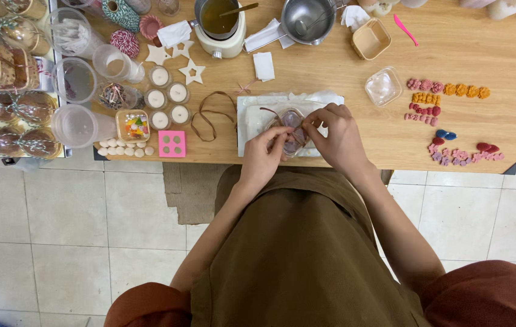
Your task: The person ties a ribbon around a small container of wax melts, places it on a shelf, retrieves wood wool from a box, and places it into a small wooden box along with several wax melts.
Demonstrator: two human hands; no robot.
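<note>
Both hands tying brown ribbon on small clear container w/ purple contents, front-centre of table.

Small clear plastic container w/ purple pieces inside (293,128) sits on white cloth mat (252,118) at near edge of light wooden table (330,66). Left hand (264,156) at container's 7 o'clock, fingers pinched shut on thin brown ribbon (270,112). Right hand (335,138) at 3 o'clock, fingers curled, gripping ribbon over container top. Loose brown ribbon coil (209,115) at 9 o'clock. Four white round candles (168,103) further at 9–10. Pink square mould (172,144) at 8. Metal wax-melting pot (218,21) at 11. Rows of small coloured wax shapes (445,118) at 3.
</note>
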